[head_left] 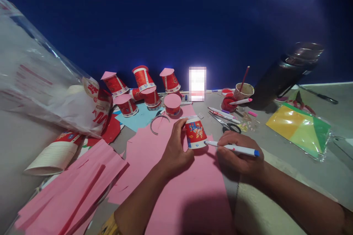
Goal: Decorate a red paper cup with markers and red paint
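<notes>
My left hand [179, 145] is closed round a red printed paper cup [195, 134], turned upside down with its white rim toward me. In my right hand [239, 152] is a white marker [249, 150] with a blue end; its tip meets the cup near the rim, on the right side. Pink paper sheets [190, 198] lie beneath both hands. Beyond the cup, a round pink paper disc tops another red cup [173, 112]. Several more upturned red cups [143, 79] with pink paper tops stand further back, some of them stacked.
Scissors [227, 124] and markers [224, 115] lie right of the cup. Behind them stands a paper cup [245, 90] holding a stick. A dark flask [286, 71] and a plastic-wrapped colored paper pack [299, 128] are at right. A plastic bag [52, 80] and nested cups [52, 156] occupy the left.
</notes>
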{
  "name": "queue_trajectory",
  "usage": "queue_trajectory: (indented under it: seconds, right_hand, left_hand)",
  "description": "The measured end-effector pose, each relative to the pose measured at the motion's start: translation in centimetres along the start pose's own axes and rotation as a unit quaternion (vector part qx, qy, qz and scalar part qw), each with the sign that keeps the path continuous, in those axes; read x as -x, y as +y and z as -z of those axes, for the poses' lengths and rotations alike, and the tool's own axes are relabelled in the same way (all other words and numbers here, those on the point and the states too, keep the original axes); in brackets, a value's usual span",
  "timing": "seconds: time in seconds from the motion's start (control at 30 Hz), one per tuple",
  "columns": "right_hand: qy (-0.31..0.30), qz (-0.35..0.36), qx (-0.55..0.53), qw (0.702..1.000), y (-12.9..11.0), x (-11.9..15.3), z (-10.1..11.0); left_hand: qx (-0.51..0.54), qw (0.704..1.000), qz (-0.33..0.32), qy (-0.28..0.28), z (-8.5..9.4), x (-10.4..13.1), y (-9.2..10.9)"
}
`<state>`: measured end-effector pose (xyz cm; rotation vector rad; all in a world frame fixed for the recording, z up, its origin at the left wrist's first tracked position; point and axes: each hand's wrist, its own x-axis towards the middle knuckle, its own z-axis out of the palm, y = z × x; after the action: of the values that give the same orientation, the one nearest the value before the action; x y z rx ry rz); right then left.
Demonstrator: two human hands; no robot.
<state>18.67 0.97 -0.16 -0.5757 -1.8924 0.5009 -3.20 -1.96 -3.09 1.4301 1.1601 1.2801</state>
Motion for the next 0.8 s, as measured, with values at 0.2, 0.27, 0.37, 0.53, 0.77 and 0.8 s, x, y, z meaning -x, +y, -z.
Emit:
queue_trajectory:
  seconds: [0.2, 0.27, 0.37, 0.53, 0.77, 0.8]
  right_hand:
    - [-0.008, 0.016, 0.0, 1.0, -0.12, -0.11, 0.03]
    - [-0.008, 0.019, 0.002, 1.0, -0.19, -0.21, 0.07]
    - [-0.012, 0.019, 0.008, 1.0, -0.25, -0.32, 0.14]
    - [-0.018, 0.012, 0.016, 1.0, -0.24, -0.28, 0.25]
    - [-0.007, 0.007, 0.011, 1.0, -0.23, -0.2, 0.15]
    - [-0.007, 0.008, 0.01, 1.0, -0.22, -0.2, 0.13]
  left_hand:
    - [-0.001, 1.0, -0.003, -0.002, 0.02, 0.02, -0.17]
    - [0.003, 1.0, -0.003, -0.002, -0.03, 0.01, -0.09]
    - [0.017, 1.0, 0.003, 0.003, -0.1, 0.0, 0.1]
    - [0.019, 1.0, 0.004, 0.003, -0.08, -0.06, 0.16]
    - [0.011, 1.0, -0.002, 0.003, 0.0, -0.23, 0.38]
    - [0.014, 1.0, 0.0, 0.002, -0.02, -0.24, 0.42]
